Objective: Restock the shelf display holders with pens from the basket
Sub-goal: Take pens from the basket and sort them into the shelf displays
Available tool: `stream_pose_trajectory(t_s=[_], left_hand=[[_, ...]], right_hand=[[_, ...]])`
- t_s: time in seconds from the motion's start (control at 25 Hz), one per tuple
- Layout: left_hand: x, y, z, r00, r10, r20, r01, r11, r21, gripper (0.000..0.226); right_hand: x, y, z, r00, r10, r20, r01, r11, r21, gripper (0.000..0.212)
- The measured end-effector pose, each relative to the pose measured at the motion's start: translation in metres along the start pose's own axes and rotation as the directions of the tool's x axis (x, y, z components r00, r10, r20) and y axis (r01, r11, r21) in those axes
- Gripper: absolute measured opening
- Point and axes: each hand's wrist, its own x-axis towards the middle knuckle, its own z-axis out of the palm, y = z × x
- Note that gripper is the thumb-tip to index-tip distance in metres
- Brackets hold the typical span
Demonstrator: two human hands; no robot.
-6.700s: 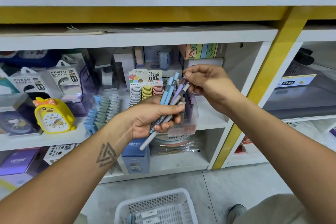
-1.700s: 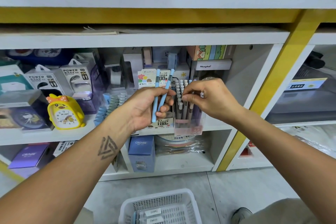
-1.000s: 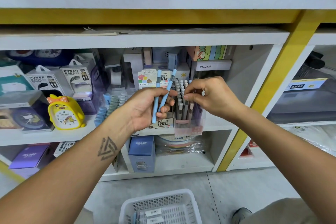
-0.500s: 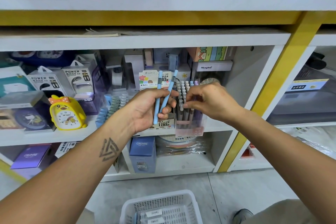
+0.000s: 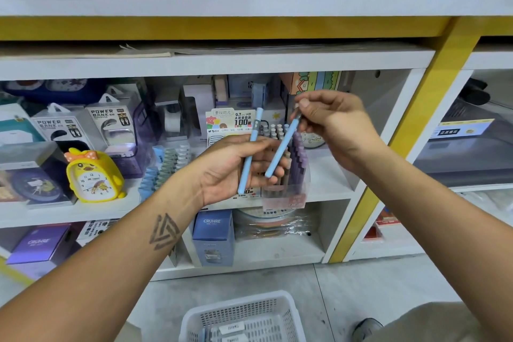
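The left hand (image 5: 236, 166) is raised in front of the clear pen holder (image 5: 288, 175) on the middle shelf (image 5: 330, 189), palm turned toward the camera, its fingers (image 5: 273, 159) loosely curled around one light blue pen (image 5: 249, 151) that stands nearly upright across the palm. The right hand (image 5: 333, 125) is up and to the right of the holder; its thumb and forefinger pinch the upper end of a second light blue pen (image 5: 281, 147), which slants down to the left so that its lower tip lies against the left hand's fingertips. Behind both hands the holder is packed with upright grey and purple pens. Left of the holder on the same shelf a yellow duck-shaped alarm clock (image 5: 93, 175) stands, with boxed power banks (image 5: 111, 125) behind it. Below the holder, on the floor, a white plastic basket (image 5: 244, 316) sits at the bottom edge of the view, with a few labelled items inside.
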Motion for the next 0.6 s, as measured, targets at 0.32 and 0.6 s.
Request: stream_pose_trajectory(t_s=[0.32,0.6], left_hand=[[0.009,0.0,-0.004,0.976,0.055,-0.213,-0.032,0.994,0.107,0.024],[0.011,-0.002,-0.002,0.98,0.012,-0.198,-0.005,0.999,0.033,0.024]], right_hand=[[-0.001,0.013,-0.009,0.96,-0.241,0.145,0.275,0.696,-0.664,0.011],[-0.004,0.029,-0.005,0.951,-0.177,0.253,0.308,0.554,-0.773,0.011]])
